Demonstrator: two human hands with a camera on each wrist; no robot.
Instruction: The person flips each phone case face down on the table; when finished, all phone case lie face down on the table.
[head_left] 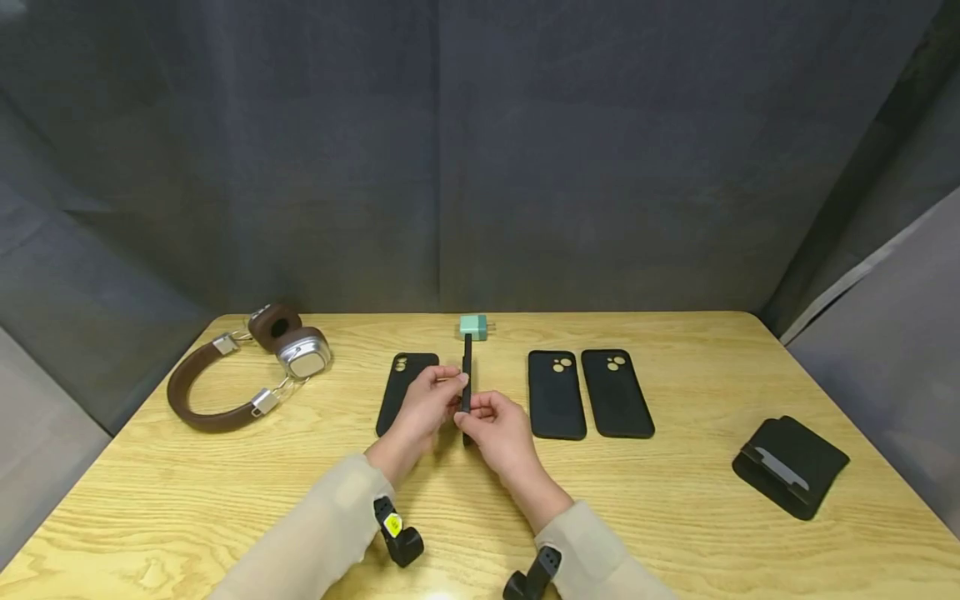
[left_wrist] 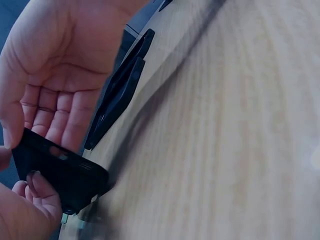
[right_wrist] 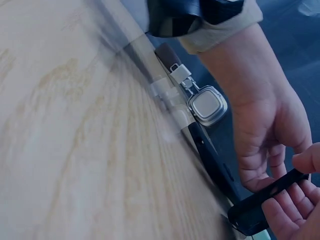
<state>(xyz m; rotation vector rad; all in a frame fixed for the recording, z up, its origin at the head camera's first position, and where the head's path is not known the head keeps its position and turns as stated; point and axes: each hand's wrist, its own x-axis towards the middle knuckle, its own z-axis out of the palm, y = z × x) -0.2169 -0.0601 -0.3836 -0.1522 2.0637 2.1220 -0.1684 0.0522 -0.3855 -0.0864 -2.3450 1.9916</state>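
- Currently, left hand (head_left: 426, 406) and right hand (head_left: 501, 435) both pinch one black phone case (head_left: 467, 388), stood on edge, mid-table; contact with table (head_left: 675, 525) cannot be told.
- Second case (head_left: 397, 390): flat, left of it.
- Third case (head_left: 557, 402), fourth case (head_left: 618, 398): flat, side by side, right.
- Green charger (head_left: 471, 325): far side.
- Headphones (head_left: 213, 419): far left.
- Wallet (head_left: 806, 458): right, nearer.

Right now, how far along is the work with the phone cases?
Looks done: the left case and two right cases lie on the table. In hand: the left hand and right hand hold a fourth case on edge. Probably left: laying it flat as well.
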